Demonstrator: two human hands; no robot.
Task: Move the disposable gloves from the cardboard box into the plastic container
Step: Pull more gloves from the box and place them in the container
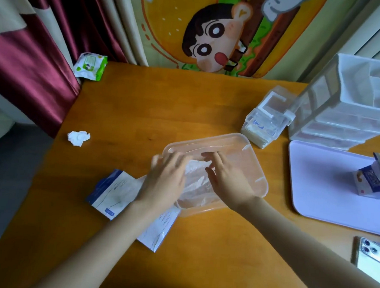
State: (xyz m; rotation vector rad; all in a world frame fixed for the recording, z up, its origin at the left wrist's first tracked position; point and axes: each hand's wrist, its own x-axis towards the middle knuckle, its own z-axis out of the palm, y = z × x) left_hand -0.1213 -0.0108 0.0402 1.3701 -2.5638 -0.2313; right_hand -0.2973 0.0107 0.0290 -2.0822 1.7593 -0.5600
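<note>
A clear plastic container [251, 147] sits in the middle of the wooden table. A stack of thin transparent disposable gloves [197, 180] lies inside it. My left hand [167, 178] lies flat over the container's left rim, fingers straight on the gloves. My right hand [227, 177] reaches into the container with fingers spread and relaxed, touching the gloves from the right. The flattened blue-and-white cardboard box [114, 195] lies on the table just left of the container, partly under my left forearm.
A crumpled tissue [78, 137] and a wet-wipes pack [91, 66] lie at the left. Small clear boxes [266, 119] and a drawer unit [351, 102] stand at the right. A white tray [320, 185] carries a small carton [373, 179]. A phone [371, 257] lies near the right edge.
</note>
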